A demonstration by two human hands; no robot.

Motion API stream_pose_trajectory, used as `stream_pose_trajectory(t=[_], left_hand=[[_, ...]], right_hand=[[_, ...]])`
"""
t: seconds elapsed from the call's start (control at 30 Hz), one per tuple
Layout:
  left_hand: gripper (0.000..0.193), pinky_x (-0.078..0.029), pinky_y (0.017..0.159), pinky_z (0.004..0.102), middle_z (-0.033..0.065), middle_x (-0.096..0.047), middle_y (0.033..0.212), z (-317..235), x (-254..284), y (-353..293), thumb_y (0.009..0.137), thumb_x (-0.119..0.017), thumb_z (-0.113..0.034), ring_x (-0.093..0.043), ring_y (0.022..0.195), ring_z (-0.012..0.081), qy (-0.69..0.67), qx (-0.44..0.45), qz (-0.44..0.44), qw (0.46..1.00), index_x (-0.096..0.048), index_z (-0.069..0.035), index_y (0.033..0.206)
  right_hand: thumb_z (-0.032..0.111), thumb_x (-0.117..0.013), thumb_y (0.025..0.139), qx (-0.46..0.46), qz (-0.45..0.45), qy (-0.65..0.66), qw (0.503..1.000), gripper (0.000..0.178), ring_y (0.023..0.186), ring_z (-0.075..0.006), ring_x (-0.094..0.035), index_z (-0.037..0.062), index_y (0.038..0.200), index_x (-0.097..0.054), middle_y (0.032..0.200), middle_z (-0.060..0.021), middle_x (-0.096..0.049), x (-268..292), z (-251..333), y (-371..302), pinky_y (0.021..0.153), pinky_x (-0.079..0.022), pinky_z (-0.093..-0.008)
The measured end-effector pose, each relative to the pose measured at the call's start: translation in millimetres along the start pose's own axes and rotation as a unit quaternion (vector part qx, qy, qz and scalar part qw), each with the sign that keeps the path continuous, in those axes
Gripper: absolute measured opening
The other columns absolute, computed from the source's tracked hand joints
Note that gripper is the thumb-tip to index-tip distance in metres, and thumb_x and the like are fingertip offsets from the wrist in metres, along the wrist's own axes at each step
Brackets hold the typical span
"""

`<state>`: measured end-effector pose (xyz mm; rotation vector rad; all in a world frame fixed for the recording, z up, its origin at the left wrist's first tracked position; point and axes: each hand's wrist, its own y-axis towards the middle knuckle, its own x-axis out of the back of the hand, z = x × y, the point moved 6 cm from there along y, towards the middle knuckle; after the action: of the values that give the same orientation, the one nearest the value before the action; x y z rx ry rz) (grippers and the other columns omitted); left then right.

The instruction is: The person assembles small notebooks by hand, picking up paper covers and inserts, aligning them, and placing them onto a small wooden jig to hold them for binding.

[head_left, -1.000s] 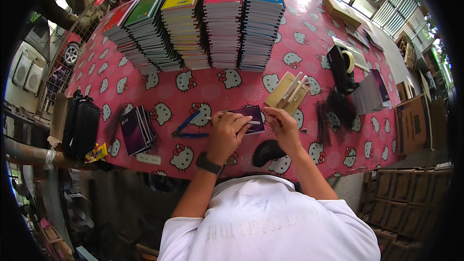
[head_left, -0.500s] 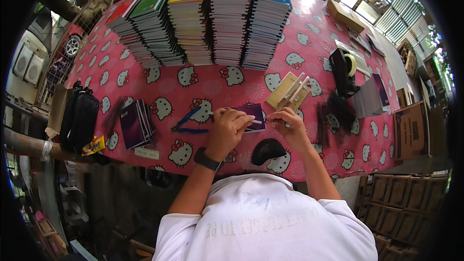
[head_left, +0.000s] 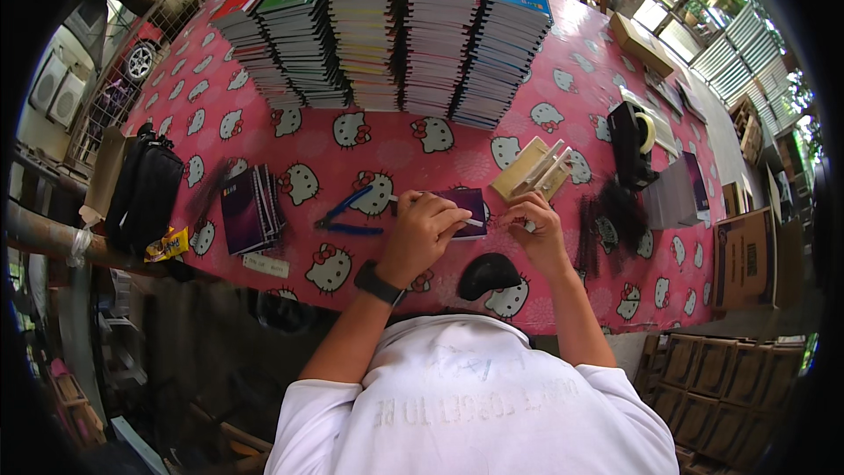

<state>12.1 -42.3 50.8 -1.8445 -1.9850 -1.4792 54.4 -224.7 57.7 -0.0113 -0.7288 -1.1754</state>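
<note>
A purple-covered notebook [head_left: 470, 202] lies on the table in front of me, partly under my left hand [head_left: 425, 230]. That hand is closed round a thin white stick [head_left: 470, 222], whose end sticks out past the fingers over the cover. Just right of the notebook, my right hand [head_left: 534, 222] has its fingertips pinched together; whatever is between them is too small to make out. Beyond it sits a wooden jig [head_left: 531, 172] with raised pale strips. Blue-handled pliers [head_left: 352, 215] rest left of my left hand. A smooth rounded black object [head_left: 489, 276] lies nearer me.
Tall stacks of spiral notebooks [head_left: 369, 44] line the far side. More purple notebooks [head_left: 246, 211] and a black bag [head_left: 145, 189] lie left. At right are loose black binding coils [head_left: 615, 224], a tape dispenser [head_left: 633, 145], a pile of pages [head_left: 673, 198] and a cardboard box [head_left: 743, 259].
The whole view has shifted slightly, moving the table things a little right. My right hand has turned somewhat, its fingers more curled; my left hand keeps hold of the white stick.
</note>
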Motion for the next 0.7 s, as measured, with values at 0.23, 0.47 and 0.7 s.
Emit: stream_pose_trajectory(t=[0.23, 0.47, 0.7], left_hand=[[0.016, -0.036, 0.086, 0.0381, -0.0013, -0.063, 0.087, 1.4, -0.7, -2.0, 0.075, -0.072, -0.013, -0.058, 0.085, 0.0163, -0.004, -0.005, 0.004, 1.0, -0.07, -0.014, 0.091], [0.017, -0.036, 0.087, 0.0387, -0.0009, -0.063, 0.088, 2.3, -0.9, -3.4, 0.075, -0.072, -0.014, -0.058, 0.086, 0.0164, 0.0, -0.001, -0.001, 1.0, -0.069, -0.014, 0.091], [0.028, -0.032, 0.09, 0.0398, -0.0016, -0.061, 0.097, -15.4, 3.3, 7.8, 0.076, -0.072, -0.02, -0.057, 0.09, 0.0163, 0.024, 0.023, -0.007, 0.999, -0.064, -0.017, 0.102]], right_hand=[[-0.007, -0.069, 0.062, 0.008, -0.028, -0.028, 0.999, 0.025, 0.084, -0.0208, -0.056, 0.0095, 0.079, -0.066, 0.083, -0.0016, -0.06, -1.3, 3.4, 0.3, 0.081, -0.041, -0.0326], [-0.009, -0.067, 0.066, 0.025, 0.05, -0.001, 0.998, 0.028, 0.085, -0.0188, -0.056, 0.0044, 0.091, -0.066, 0.087, -0.0039, -0.059, -5.8, 3.6, 2.7, 0.073, -0.045, -0.0294], [-0.001, -0.057, 0.088, -0.03, 0.063, 0.039, 0.997, 0.039, 0.068, -0.0091, -0.052, 0.0055, 0.126, -0.056, 0.081, -0.0022, -0.056, -7.3, 12.8, -1.3, 0.061, -0.046, -0.0251]])
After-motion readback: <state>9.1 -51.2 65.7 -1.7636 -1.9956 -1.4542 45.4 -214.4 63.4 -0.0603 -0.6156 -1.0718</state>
